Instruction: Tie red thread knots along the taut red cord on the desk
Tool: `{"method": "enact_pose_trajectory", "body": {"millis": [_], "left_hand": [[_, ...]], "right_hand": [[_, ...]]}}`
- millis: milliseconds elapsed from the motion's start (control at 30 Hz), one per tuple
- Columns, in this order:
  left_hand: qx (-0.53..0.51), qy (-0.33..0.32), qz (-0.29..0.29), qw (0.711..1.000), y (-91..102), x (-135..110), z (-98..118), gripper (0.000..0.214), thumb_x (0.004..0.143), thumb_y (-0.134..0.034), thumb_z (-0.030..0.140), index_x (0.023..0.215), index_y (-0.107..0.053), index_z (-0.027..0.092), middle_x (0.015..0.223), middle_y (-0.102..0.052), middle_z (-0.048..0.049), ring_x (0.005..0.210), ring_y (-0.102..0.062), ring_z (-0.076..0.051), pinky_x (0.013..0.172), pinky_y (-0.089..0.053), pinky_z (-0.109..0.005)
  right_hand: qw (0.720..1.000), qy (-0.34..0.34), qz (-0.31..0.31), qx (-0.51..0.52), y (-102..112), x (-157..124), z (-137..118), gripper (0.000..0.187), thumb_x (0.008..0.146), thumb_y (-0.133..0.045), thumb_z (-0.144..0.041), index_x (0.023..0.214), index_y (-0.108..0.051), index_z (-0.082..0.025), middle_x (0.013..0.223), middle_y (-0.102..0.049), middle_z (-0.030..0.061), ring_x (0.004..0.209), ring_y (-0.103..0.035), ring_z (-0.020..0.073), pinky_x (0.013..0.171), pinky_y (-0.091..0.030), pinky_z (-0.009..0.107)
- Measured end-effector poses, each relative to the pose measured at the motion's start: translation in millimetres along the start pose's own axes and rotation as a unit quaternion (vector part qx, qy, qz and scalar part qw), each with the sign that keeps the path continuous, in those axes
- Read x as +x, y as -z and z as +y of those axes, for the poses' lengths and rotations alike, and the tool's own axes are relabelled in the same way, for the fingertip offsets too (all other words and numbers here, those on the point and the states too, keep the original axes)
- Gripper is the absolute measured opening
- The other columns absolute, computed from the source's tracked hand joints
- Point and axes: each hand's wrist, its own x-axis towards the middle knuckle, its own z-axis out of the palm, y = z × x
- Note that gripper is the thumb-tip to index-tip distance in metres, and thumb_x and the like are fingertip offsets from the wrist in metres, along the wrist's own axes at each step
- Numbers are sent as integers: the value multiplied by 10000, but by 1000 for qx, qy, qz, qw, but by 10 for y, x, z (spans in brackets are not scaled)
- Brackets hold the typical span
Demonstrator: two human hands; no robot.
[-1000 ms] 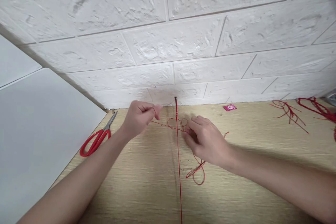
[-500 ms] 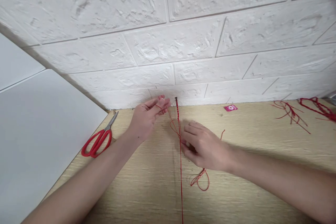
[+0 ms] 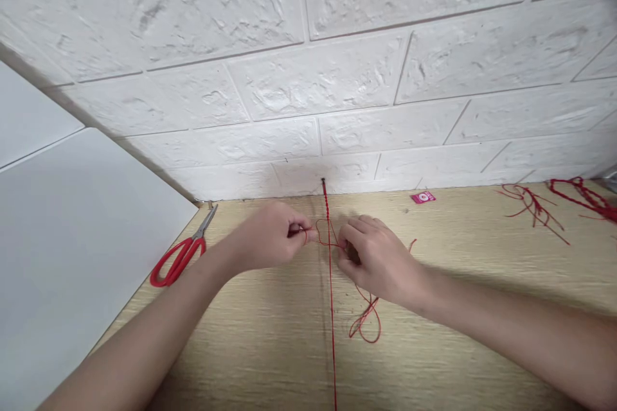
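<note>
A taut red cord [image 3: 331, 308] runs from a pin at the wall's foot straight toward me over the wooden table [image 3: 270, 347]; its top stretch is knotted. My left hand [image 3: 270, 237] is closed, pinching a thin red working strand just left of the cord. My right hand [image 3: 380, 260] is closed too, pinching the strand on the cord's right side. Between the two hands the strand forms a small loop [image 3: 324, 234] across the cord. The strand's loose tail [image 3: 366, 321] curls on the table below my right hand.
Red-handled scissors [image 3: 180, 255] lie at the table's left edge beside a white panel [image 3: 72, 237]. A small pink tag [image 3: 423, 197] sits by the white brick wall [image 3: 337, 77]. Spare red cords [image 3: 554, 202] lie tangled at the far right.
My left hand came down from near the wall and closed on the strand beside the cord. My right hand shifted slightly up to the cord, and the loop drew smaller.
</note>
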Motion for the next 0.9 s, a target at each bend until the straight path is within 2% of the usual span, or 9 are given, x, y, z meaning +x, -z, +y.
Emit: {"method": "enact_pose_trajectory", "body": {"millis": [167, 300, 400, 467, 533, 600, 667, 800, 900], "left_hand": [[196, -23, -40, 979, -17, -52, -16, 265, 799, -527, 196, 536, -505, 176, 526, -509, -10, 506, -361, -128, 555, -182, -322], [230, -11, -50, 972, 17, -59, -80, 283, 812, -516, 223, 533, -495, 187, 538, -539, -18, 510, -377, -147, 568, -187, -324], [211, 1, -51, 976, 32, -48, -109, 388, 876, -511, 337, 518, -503, 189, 523, -529, -16, 496, -379, -145, 568, -192, -321], [190, -2, -48, 981, 22, -30, -141, 412, 898, -498, 366, 528, -528, 186, 527, -530, -13, 492, -386, -139, 561, -188, -319], [183, -5, -49, 982, 0, -8, -191, 400, 903, -488, 350, 545, -551, 184, 540, -539, -13, 498, -398, -135, 555, -185, -317], [182, -4, -52, 982, -23, 13, -245, 398, 908, -482, 346, 555, -568, 184, 553, -554, -20, 507, -409, -136, 555, -189, -316], [169, 2, -51, 984, -38, 28, -284, 430, 919, -484, 393, 554, -569, 183, 553, -557, -24, 506, -403, -134, 555, -195, -315], [136, 17, -54, 989, -18, 48, -296, 503, 921, -491, 500, 531, -512, 184, 516, -506, -7, 496, -379, -127, 551, -201, -312], [135, 34, -69, 988, 26, 63, -291, 525, 922, -473, 543, 534, -462, 189, 492, -445, 11, 479, -345, -125, 536, -192, -310]], "right_hand": [[1000, -22, -5, 9, -21, 12, 13, 91, 806, -562, -149, 785, -491, -202, 793, -571, 21, 780, -482, 192, 751, -371, 346], [998, -38, 10, 43, -15, 28, 23, 131, 764, -564, -112, 748, -477, -208, 769, -550, 20, 769, -483, 194, 737, -383, 346], [987, -64, 50, 141, 27, 36, 25, 157, 733, -570, -82, 714, -484, -211, 816, -569, 41, 852, -525, 217, 762, -412, 349], [959, -76, 68, 265, 68, 33, 16, 141, 763, -555, -85, 744, -499, -213, 933, -621, 60, 976, -571, 231, 820, -438, 359], [913, -73, 55, 397, 104, 26, -4, 121, 817, -534, -102, 800, -501, -217, 1041, -660, 66, 1063, -603, 225, 874, -451, 367], [868, -71, 25, 491, 125, 23, -27, 98, 868, -520, -137, 834, -483, -221, 1025, -689, 63, 1041, -635, 213, 874, -460, 365], [842, -84, 0, 533, 123, 30, -41, 83, 909, -512, -192, 844, -470, -222, 910, -701, 51, 931, -652, 200, 811, -468, 348], [865, -141, 26, 480, 78, 65, -22, 84, 904, -512, -230, 824, -489, -215, 703, -567, -19, 662, -527, 140, 601, -395, 269], [890, -168, 55, 421, 59, 89, 9, 63, 863, -498, -192, 804, -495, -212, 659, -454, -50, 596, -424, 118, 541, -330, 251]]}}
